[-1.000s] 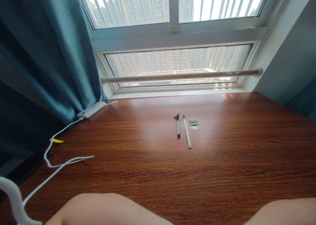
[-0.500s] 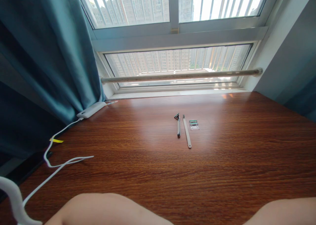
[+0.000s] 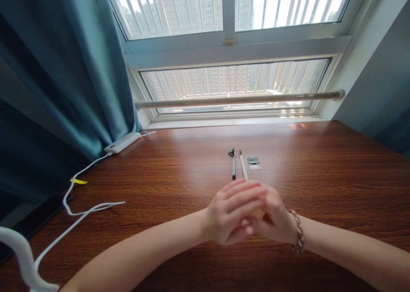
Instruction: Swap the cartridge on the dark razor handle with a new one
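My left hand (image 3: 230, 213) and my right hand (image 3: 277, 215) are brought together above the table, slightly blurred. The fingers of the left are stretched across the right hand; no object shows in them. Most fingers of the right hand are hidden behind the left, and a chain bracelet (image 3: 298, 232) circles that wrist. Just beyond the hands lies a razor (image 3: 233, 166) with a grey handle. To its right is a pale toothbrush (image 3: 243, 166), its lower end covered by my fingers. Further right sits a small clear pack of razor cartridges (image 3: 254, 163).
The brown wooden table (image 3: 179, 168) reaches to the window. At the left, a white power strip (image 3: 122, 143) rests by the blue curtain (image 3: 92, 69), with a white cable (image 3: 86, 169) trailing forward. A curved white thing (image 3: 19, 251) stands at the lower left corner.
Both hands have come into view from below and met over the near end of the toothbrush. The view has shifted slightly; the razor, toothbrush and cartridge pack lie as before.
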### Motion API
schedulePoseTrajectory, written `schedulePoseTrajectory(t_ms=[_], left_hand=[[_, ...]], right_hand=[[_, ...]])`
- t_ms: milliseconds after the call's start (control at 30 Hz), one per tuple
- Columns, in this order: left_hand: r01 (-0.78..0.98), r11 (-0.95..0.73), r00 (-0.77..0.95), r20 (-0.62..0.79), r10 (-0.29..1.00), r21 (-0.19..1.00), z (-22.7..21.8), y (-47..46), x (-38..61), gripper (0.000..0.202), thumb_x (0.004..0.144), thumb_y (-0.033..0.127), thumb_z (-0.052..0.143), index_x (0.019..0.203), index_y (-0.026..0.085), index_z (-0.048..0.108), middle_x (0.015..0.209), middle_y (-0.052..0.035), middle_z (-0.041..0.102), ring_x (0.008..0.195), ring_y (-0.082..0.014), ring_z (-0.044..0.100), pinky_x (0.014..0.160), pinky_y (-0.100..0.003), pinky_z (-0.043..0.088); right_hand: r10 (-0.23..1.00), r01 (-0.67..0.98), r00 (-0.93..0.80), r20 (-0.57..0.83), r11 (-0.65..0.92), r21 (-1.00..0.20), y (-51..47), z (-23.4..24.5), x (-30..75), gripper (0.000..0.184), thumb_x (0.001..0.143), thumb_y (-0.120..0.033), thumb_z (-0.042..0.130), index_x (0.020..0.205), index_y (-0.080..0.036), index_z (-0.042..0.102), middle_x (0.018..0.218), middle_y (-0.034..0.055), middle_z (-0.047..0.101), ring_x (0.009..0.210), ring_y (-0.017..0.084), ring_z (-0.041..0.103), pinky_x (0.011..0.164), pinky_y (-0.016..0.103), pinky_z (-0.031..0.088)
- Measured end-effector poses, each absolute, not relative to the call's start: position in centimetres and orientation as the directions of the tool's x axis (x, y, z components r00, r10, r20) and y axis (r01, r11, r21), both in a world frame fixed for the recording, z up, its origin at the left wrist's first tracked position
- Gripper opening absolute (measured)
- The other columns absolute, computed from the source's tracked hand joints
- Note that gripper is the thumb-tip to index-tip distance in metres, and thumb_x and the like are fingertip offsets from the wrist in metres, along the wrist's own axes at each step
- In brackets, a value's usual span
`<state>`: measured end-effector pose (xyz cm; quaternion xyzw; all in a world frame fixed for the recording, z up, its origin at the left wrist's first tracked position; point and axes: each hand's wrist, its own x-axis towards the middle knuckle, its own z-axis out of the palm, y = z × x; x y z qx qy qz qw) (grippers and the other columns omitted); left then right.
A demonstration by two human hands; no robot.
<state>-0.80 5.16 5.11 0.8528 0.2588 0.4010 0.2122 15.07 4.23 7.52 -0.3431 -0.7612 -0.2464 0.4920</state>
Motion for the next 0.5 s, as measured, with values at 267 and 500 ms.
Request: schedulePoseTrajectory(t_ms=[267,500], left_hand=[[0.757,-0.456,0.319,0.344,0.883,0.468,2.4,11.0,-0.1,0.067,0.085,0.050,0.028,0.133,0.004,0.021,0.140,-0.0183,0.020,0.132,-0.0249,0.005,0.105,-0.048,0.009],[0.727,-0.493,0.453,0.207,0.867,0.478,2.2,10.5,0.0,0.058,0.087,0.049,0.018,0.128,0.011,0.035,0.134,-0.0150,0.035,0.131,-0.0253,0.011,0.102,-0.052,0.004]], right_hand=[[0.735,0.815,-0.456,0.501,0.571,-0.096,7.7,3.3,15.8,0.055,0.079,-0.037,0.051,0.126,-0.010,0.041,0.132,0.0143,0.036,0.128,0.030,0.013,0.103,0.052,0.015],[0.800,0.824,-0.488,0.349,0.554,-0.119,7.7,2.5,15.8,0.055,0.085,-0.041,0.039,0.134,-0.020,0.028,0.135,0.0113,0.031,0.130,0.028,0.003,0.104,0.051,0.011]])
